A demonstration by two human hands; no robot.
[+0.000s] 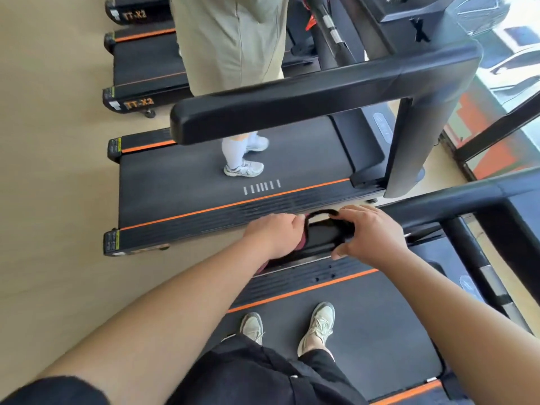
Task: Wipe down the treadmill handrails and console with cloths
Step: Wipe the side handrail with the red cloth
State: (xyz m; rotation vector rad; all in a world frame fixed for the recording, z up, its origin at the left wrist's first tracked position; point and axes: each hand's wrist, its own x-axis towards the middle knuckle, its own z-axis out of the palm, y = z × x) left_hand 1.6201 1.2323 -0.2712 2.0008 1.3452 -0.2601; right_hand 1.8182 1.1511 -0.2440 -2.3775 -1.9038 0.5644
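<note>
Pale wood floor [49,185] carries a row of black treadmills [204,194] with orange stripes. Daylight comes through glass panes [520,62] at the right, framed in black.

the pale wood-look floor [52,176] carries a row of black treadmills with orange side stripes. the nearest treadmill's black belt [365,325] bears two feet in grey-green sneakers [317,325]. the next treadmill's belt [181,182] bears another person's white sneakers [244,168].
</note>
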